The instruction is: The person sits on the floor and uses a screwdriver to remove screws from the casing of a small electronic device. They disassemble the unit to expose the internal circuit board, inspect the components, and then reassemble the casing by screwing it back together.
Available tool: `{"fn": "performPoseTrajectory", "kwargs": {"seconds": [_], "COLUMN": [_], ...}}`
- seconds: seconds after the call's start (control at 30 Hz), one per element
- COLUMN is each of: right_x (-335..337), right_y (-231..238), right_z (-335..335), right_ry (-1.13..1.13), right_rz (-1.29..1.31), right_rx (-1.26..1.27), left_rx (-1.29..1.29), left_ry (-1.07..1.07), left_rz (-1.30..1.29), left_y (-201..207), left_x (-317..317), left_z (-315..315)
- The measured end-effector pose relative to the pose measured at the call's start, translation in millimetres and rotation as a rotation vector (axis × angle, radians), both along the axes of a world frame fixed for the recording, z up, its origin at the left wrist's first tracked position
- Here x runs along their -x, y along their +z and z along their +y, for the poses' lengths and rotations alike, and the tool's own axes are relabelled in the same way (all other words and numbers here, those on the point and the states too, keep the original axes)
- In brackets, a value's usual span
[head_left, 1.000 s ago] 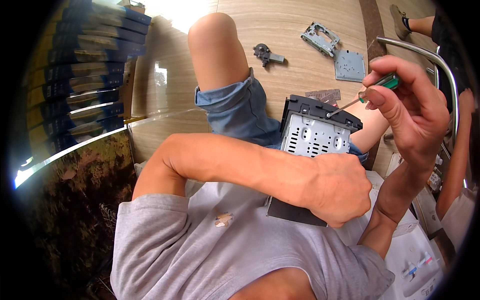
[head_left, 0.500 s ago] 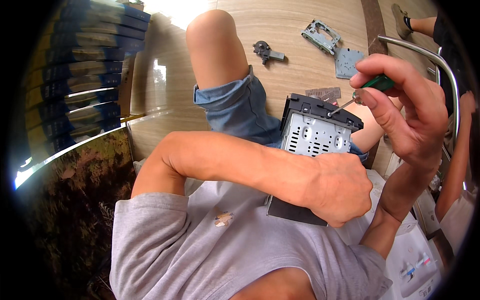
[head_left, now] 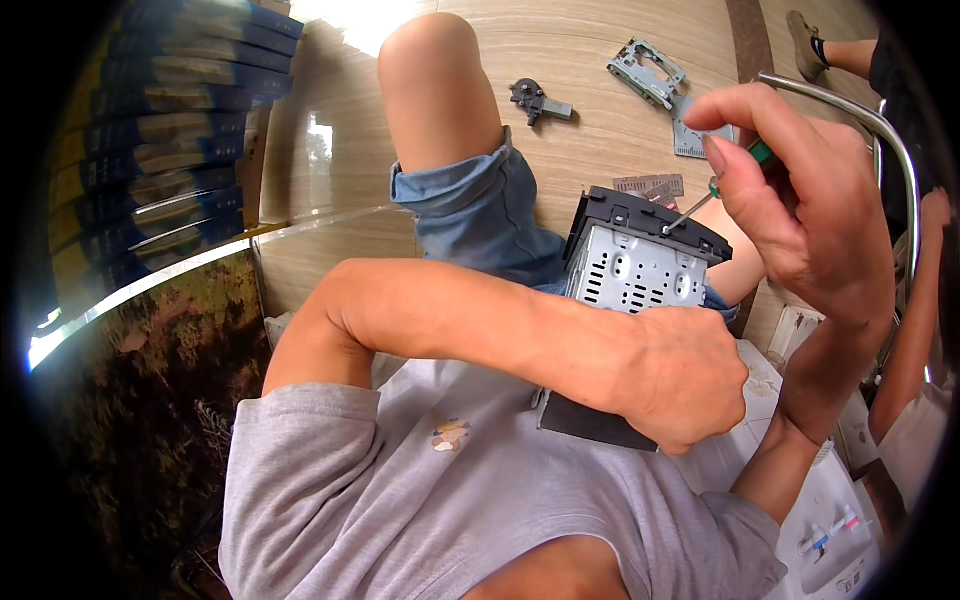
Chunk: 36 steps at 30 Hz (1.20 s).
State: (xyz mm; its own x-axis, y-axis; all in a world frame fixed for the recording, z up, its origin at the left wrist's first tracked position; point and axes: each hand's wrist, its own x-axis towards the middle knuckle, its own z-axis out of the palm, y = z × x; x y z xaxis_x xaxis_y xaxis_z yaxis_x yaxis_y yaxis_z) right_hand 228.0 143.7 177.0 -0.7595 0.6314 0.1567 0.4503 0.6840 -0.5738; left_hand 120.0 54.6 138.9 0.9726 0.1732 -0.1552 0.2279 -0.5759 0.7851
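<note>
A car stereo (head_left: 640, 270) with a perforated silver metal case and a black plastic front frame (head_left: 655, 222) lies tilted against my lap. Across its case rests my left hand (head_left: 685, 375), closed, its fingers curled out of sight round the far side. My right hand (head_left: 810, 200) is raised over the frame with a green-handled screwdriver (head_left: 690, 214). The screwdriver's tip meets a screw in the frame's edge. Its handle sits mostly hidden in the hand, while the thumb and index finger are spread apart in front of it.
On the tiled floor lie a black motor-like part (head_left: 540, 103), a metal bracket (head_left: 647, 72) and a perforated metal plate (head_left: 690, 130). Stacked blue boxes (head_left: 165, 130) stand at left. A curved metal rail (head_left: 890, 130) and another person's arm (head_left: 910, 300) are at right.
My right thumb and index finger have opened from the screwdriver's handle, and more of the handle is hidden. The tip stays at the frame; my left hand keeps its place on the stereo.
</note>
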Motion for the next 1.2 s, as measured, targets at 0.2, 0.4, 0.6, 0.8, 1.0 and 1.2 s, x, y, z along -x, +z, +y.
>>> {"fn": "performPoseTrajectory", "kwargs": {"seconds": [0.2, 0.4, 0.6, 0.8, 1.0, 1.2], "right_x": [4, 8, 1, 9, 5, 9], "right_y": [-2, -6, 11, -4, 6, 6], "right_z": [9, 8, 10, 7, 11, 5], "right_ry": [0.053, 0.163, 0.055, 0.151, 0.166, 0.156], "right_rz": [-0.015, 0.019, -0.115, 0.014, -0.099, -0.054], "right_rx": [0.04, 0.024, 0.202, 0.112, 0.191, 0.07], "left_rx": [0.013, 0.019, 0.006, 0.003, -0.041, -0.018], "left_ry": [0.008, 0.014, 0.003, 0.042, 0.051, 0.034], "left_rz": [0.019, 0.018, -0.01, -0.018, -0.081, -0.037], "left_y": [0, -1, -1, -4, -8, -1], "left_x": [2, 4, 1, 2, 0, 1], "left_z": [0, 2, 4, -1, -4, 0]}}
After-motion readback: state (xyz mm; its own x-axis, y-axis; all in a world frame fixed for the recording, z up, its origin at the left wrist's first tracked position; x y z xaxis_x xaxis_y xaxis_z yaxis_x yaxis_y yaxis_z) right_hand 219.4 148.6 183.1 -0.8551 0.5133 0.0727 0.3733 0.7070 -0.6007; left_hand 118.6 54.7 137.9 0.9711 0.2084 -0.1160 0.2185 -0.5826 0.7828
